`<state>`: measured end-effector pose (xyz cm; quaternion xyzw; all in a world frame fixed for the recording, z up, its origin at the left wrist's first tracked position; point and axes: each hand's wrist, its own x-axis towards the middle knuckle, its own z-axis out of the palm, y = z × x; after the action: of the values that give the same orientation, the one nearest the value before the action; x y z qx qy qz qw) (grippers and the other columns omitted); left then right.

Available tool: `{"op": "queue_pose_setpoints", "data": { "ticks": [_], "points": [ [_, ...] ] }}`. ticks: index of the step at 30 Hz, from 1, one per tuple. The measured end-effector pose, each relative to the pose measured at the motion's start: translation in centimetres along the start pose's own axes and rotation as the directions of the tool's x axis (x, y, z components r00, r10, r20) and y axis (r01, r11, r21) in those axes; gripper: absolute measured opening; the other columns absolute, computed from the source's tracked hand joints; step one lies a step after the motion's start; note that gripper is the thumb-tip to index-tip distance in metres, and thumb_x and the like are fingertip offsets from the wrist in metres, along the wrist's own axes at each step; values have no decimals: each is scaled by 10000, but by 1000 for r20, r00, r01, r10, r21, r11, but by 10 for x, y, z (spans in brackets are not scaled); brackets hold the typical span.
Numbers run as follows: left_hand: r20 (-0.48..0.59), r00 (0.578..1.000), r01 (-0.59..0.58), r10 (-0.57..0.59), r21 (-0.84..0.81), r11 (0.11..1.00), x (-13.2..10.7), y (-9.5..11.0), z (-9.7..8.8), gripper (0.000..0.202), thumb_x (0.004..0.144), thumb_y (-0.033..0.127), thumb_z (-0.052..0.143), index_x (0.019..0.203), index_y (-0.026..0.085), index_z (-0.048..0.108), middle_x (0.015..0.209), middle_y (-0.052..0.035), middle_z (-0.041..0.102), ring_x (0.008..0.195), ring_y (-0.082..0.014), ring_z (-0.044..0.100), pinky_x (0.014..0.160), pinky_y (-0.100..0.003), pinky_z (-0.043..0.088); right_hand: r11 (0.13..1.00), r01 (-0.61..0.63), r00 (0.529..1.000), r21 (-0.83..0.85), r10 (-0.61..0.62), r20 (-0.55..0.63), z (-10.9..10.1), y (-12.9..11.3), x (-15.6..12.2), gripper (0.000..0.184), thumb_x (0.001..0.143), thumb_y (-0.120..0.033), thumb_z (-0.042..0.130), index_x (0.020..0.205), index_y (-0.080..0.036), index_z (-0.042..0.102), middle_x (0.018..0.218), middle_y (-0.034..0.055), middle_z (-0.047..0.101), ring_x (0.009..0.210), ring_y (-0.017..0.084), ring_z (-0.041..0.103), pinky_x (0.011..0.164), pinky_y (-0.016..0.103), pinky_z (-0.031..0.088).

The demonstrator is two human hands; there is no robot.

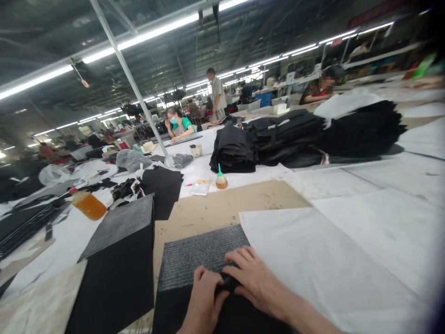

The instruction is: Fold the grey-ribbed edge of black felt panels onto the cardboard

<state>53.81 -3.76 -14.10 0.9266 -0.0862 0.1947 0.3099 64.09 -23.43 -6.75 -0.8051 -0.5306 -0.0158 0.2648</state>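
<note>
A black fabric panel (174,306) with a grey ribbed band (198,255) across its far end lies on the worktable in front of me. My left hand (205,297) rests on it with curled fingers, its thumb and fingertips closed on a small raised fold of the black fabric. Close beside it, my right hand (252,278) pinches the same fold from the other side, fingers bent over the edge of the grey band. The fold itself is mostly hidden between the two hands.
Left lies another black-and-grey panel stack (114,273) near an orange liquid bottle (88,205). Ahead stand a small green-tipped squeeze bottle (221,180) and piles of black fabric (281,137). White sheets (333,260) cover the right side. A co-worker (179,125) sits across the table.
</note>
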Motion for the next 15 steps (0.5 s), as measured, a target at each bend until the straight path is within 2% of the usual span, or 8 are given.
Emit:
{"op": "queue_pose_setpoints", "data": {
  "ticks": [3,6,8,10,15],
  "points": [
    [-74,993,-85,87,20,996,-3,-15,12,340,776,228,571,1086,351,504,832,-49,667,744,-256,637,851,-559,506,998,47,996,50,-51,67,-1,-4,5,439,791,-96,658,1182,-278,576,1117,0,613,1051,208,501,1032,424,274],
    [-60,982,-174,179,82,981,-2,-19,15,347,779,193,542,1106,302,505,809,-32,670,701,-216,634,836,-483,513,999,39,992,33,-42,118,4,2,8,203,800,-174,687,982,-236,623,963,-1,631,965,208,505,999,426,271],
    [-56,980,-184,193,136,973,-1,-15,12,290,808,154,506,1080,255,514,795,-15,664,702,-184,632,843,-418,504,1000,8,991,-6,-7,137,7,11,8,129,788,-262,728,829,-214,615,898,3,629,931,215,503,967,430,275],
    [-92,976,-177,197,187,966,2,-9,7,247,838,134,484,1064,225,523,788,-4,662,712,-167,634,866,-388,491,999,-28,989,-42,33,142,6,19,6,208,756,-326,764,756,-204,597,849,2,624,907,218,501,950,432,276],
    [-155,968,-163,196,202,966,5,1,1,207,894,161,464,1075,224,542,773,3,670,703,-160,640,889,-379,484,989,-141,979,-36,145,145,-11,25,-3,219,749,-302,747,704,-195,560,795,-11,615,885,211,514,969,442,268]
  ]
}}
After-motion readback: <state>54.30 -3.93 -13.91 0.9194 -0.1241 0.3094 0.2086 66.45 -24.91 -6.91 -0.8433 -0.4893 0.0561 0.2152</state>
